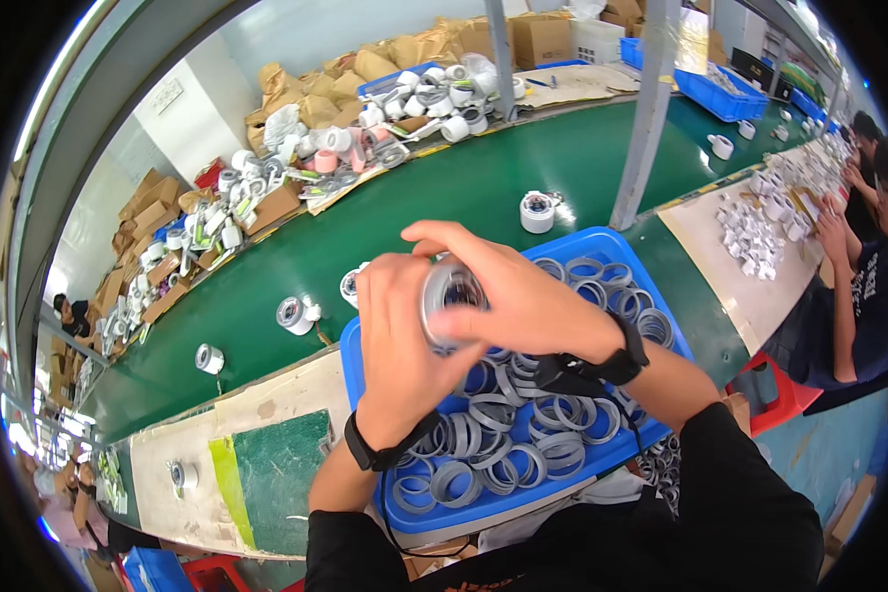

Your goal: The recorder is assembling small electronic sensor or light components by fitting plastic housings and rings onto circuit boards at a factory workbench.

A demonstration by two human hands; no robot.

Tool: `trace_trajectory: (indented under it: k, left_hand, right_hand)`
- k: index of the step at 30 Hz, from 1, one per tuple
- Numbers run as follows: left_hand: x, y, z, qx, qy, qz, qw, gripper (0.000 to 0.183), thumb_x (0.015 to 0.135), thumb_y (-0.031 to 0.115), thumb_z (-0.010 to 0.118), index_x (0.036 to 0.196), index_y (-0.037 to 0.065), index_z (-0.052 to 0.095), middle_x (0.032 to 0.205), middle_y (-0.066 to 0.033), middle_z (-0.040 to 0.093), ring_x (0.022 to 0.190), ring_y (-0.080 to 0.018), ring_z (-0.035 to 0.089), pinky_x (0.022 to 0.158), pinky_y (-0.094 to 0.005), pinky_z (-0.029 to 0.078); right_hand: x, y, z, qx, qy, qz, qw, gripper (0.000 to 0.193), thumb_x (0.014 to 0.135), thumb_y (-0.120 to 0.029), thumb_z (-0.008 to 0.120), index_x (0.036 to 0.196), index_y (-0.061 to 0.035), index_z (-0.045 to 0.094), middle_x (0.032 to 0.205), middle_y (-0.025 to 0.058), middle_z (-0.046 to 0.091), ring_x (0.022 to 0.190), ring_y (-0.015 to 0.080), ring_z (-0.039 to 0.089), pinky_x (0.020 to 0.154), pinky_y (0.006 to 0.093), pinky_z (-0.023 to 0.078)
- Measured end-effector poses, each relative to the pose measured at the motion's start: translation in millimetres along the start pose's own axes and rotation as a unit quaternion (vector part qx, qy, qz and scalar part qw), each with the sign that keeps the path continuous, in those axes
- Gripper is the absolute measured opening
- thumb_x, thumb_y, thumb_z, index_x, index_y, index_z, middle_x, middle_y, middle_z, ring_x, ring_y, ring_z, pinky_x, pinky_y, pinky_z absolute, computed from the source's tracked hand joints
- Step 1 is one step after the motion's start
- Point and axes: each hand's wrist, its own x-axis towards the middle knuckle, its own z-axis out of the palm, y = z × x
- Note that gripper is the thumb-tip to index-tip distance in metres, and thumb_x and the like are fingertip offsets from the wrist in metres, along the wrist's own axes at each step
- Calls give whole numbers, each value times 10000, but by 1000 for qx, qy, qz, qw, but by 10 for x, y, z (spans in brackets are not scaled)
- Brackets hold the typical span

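Presently gripping one white-and-grey cylinder, with the left hand curled around one side and the right hand around the other, thumb blurred across its dark open end; held above the rear left part of one blue tray. Wearing two black wristbands. Heaped in the tray: dozens of grey rings, too overlapped to count exactly. Spaced along the green belt: four similar white cylinders nearby, one partly behind the left hand, plus several smaller-looking white parts farther right. Lying on the counter, left of the tray: one more white part and one green mat edged with one yellow-green strip. Piled beyond the belt: white and a few pink parts, past counting. At right: two co-workers near a heap of small white pieces. Showing pale lettering: the nearer co-worker's dark shirt, plus the black shirt in front. Posted on a white pillar: one notice, too small to read.
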Motion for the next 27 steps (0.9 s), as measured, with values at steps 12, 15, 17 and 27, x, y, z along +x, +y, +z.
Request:
trace_trajectory:
  k: [12,15,17,27]
  left_hand:
    - [-467,-1931,-716,116,0,-306,945,685,700,192,762,1275,6,438,1256,-220,447,1177,-367,451,1005,-405,374]
    - [-499,-2102,-309,75,-110,-372,918,666,750,282,733,1285,5,449,1257,-232,468,1174,-374,472,987,-406,393]
    - [-645,-2216,-130,50,-174,-382,906,701,785,376,693,1329,21,431,1324,-231,446,1212,-383,460,998,-409,389]
    - [-1291,-3039,77,-164,-249,-365,882,622,733,166,714,1279,60,436,1094,-142,597,1009,-233,565,871,-349,451]
  right_hand:
    - [169,49,-494,-97,225,-16,969,429,826,-230,637,1178,-23,504,802,85,623,662,121,573,605,272,461]
    - [395,404,-659,-286,180,17,941,481,780,-309,683,1144,-21,556,919,181,652,806,294,639,715,364,495]
    - [619,798,-649,-314,87,113,939,489,765,-347,658,1141,-46,572,1008,199,638,941,334,615,822,402,480]
    - [814,2219,-65,-511,-189,183,819,299,645,-181,656,932,-108,700,955,169,680,907,329,659,768,436,532]
